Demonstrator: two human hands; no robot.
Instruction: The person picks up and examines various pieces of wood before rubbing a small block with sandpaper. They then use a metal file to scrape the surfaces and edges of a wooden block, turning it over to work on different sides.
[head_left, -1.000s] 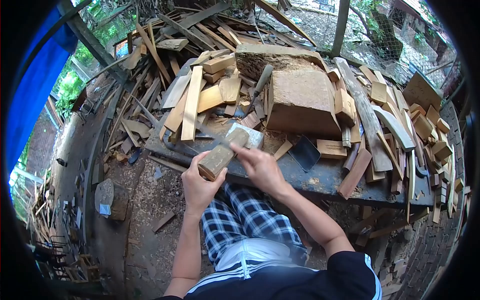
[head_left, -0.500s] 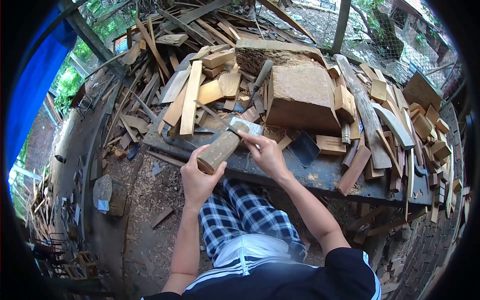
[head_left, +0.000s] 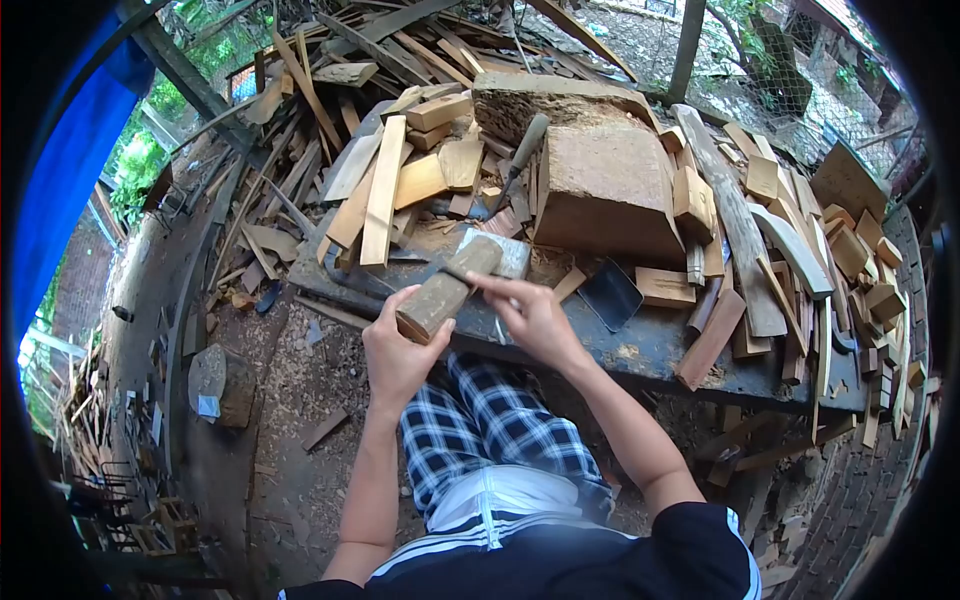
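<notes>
My left hand is closed round the near end of a brown wooden block, tilted above the bench's front edge. Across the block's upper part lies a narrow, dark metal blade. My right hand pinches the blade's near end, its handle hidden by the fingers. Just beyond the wood sits a pale grey block on the bench.
Offcuts and boards crowd the dark workbench. A large wooden block stands behind my right hand, with a wooden-handled tool leaning beside it. A black tray-like piece lies to the right. Shavings cover the ground.
The blade, which pointed away to the far left, now lies lower across the wood with less of it showing. My right hand has shifted slightly; my left keeps its grip.
</notes>
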